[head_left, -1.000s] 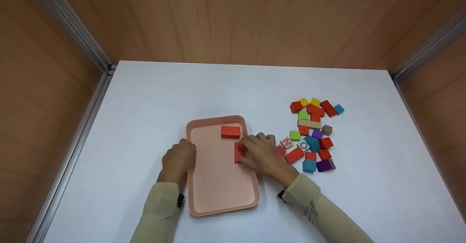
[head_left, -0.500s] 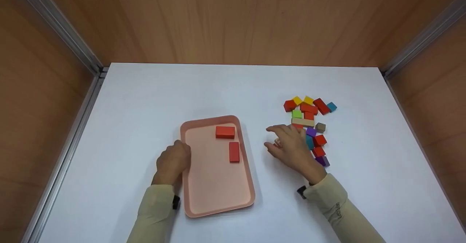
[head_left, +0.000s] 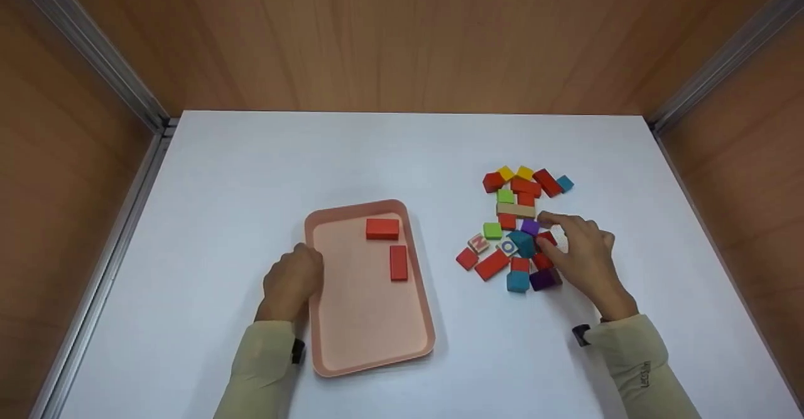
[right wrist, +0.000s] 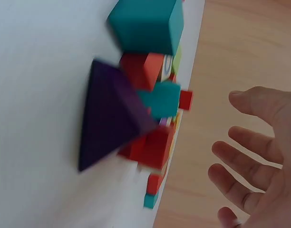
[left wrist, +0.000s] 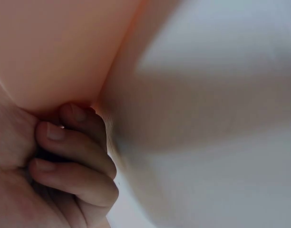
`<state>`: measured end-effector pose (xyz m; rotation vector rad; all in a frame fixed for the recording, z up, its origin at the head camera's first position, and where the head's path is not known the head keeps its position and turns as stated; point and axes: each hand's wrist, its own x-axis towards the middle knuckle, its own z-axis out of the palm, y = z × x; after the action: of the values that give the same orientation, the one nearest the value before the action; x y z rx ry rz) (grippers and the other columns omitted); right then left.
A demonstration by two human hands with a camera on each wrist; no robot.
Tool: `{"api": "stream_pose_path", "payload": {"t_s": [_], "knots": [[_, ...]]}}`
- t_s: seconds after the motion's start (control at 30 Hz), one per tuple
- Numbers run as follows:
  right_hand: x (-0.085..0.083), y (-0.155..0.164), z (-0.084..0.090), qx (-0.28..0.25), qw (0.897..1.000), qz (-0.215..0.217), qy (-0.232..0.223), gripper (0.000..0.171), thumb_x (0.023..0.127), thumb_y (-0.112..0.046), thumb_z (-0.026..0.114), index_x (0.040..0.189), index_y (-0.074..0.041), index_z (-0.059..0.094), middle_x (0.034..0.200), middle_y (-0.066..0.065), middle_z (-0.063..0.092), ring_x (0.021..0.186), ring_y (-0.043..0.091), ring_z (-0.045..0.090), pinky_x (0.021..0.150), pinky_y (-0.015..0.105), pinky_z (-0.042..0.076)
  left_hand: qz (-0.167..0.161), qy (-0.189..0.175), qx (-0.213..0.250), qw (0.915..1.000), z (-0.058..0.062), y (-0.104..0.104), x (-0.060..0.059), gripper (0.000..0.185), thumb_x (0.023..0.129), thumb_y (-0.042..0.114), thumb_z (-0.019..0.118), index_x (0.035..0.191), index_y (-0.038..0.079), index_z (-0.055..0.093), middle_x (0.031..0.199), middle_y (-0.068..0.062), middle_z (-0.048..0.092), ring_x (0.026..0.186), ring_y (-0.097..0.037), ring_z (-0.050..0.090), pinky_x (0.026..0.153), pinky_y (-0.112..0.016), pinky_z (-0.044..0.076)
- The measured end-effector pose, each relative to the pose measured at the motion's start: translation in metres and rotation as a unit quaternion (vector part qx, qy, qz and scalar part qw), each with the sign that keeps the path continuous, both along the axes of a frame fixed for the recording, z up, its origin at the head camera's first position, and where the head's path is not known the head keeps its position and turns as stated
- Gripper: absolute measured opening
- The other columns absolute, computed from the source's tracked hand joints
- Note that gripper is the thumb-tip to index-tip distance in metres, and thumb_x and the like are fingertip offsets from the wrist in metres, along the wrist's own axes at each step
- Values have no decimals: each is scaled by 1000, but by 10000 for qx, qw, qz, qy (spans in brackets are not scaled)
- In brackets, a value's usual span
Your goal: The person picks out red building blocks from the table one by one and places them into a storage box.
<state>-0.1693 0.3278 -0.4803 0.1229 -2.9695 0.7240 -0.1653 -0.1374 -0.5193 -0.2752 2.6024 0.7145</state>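
Note:
My left hand grips the left rim of a pink tray. In the left wrist view its fingers curl in at the tray's edge. Two red blocks, one lying crosswise and one lengthwise, lie inside the tray. My right hand hovers at the right side of a spread of blocks, thumb and index finger apart near a partly hidden red block. Nothing is between its fingers in the right wrist view. Just below it are another red block and a dark purple block.
Teal blocks, green cubes, yellow blocks, a beige bar and several more red blocks lie close together on the white table. Wooden panels stand at the back and both sides.
My right hand let go of the lengthwise red block inside the tray, then moved right across the spread to its right side. My left hand stays at the tray's rim. The head view shifted slightly.

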Motion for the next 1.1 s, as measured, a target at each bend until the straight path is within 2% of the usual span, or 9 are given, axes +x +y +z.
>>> {"api": "stream_pose_path", "payload": {"t_s": [0.17, 0.37, 0.6, 0.67, 0.73, 0.93, 1.1], "knots": [[0, 9, -5, 116, 9997, -141, -132, 49, 91, -20, 75, 138, -20, 59, 127, 13, 61, 118, 38, 49, 93, 63, 24, -213, 63, -107, 9997, 0, -1, 1, 25, 105, 12, 37, 105, -9, 52, 74, -16, 55, 62, -28, 58, 48, -38, 46], [-2, 11, -14, 331, 9973, -105, -653, 61, 93, -23, 73, 149, -22, 48, 136, 18, 55, 122, 42, 45, 95, 65, 24, -133, 10, -47, 9999, -1, -1, 2, 26, 105, 13, 36, 106, -8, 51, 74, -16, 56, 62, -29, 58, 48, -38, 45], [-4, 13, -23, 435, 9929, -122, -1100, 64, 95, -27, 71, 151, -15, 43, 136, 24, 53, 124, 46, 43, 96, 65, 24, -244, 44, -91, 9997, 2, 1, 1, 22, 103, 9, 40, 105, -10, 51, 73, -16, 55, 61, -29, 57, 46, -37, 45], [-4, 14, -24, 402, 9925, -155, -1145, 64, 95, -27, 71, 151, -14, 43, 136, 23, 53, 124, 46, 43, 96, 65, 24, -296, 62, -133, 9995, 2, 1, 1, 20, 102, 8, 41, 105, -10, 51, 73, -16, 54, 61, -28, 58, 46, -37, 45], [-5, 14, -25, 372, 9925, -175, -1155, 64, 95, -26, 71, 151, -14, 43, 136, 23, 54, 124, 46, 43, 97, 65, 23, -216, 65, -100, 9997, 2, 0, 2, 23, 103, 11, 39, 105, -9, 51, 73, -16, 55, 62, -29, 58, 47, -38, 46], [-5, 13, -23, 343, 9939, -298, -1005, 62, 94, -24, 72, 149, -14, 47, 135, 23, 55, 123, 45, 44, 96, 65, 25, 73, 50, 4, 10000, 1, 0, 1, 41, 106, 25, 24, 108, -6, 52, 77, -17, 56, 66, -31, 58, 53, -40, 46], [-1, 9, -14, 295, 9958, -416, -765, 59, 93, -23, 73, 147, -13, 50, 136, 22, 56, 123, 44, 45, 96, 64, 25, 42, 50, 6, 10000, 1, 0, 2, 37, 106, 22, 28, 108, -6, 51, 75, -17, 56, 64, -30, 58, 51, -39, 46]]}}
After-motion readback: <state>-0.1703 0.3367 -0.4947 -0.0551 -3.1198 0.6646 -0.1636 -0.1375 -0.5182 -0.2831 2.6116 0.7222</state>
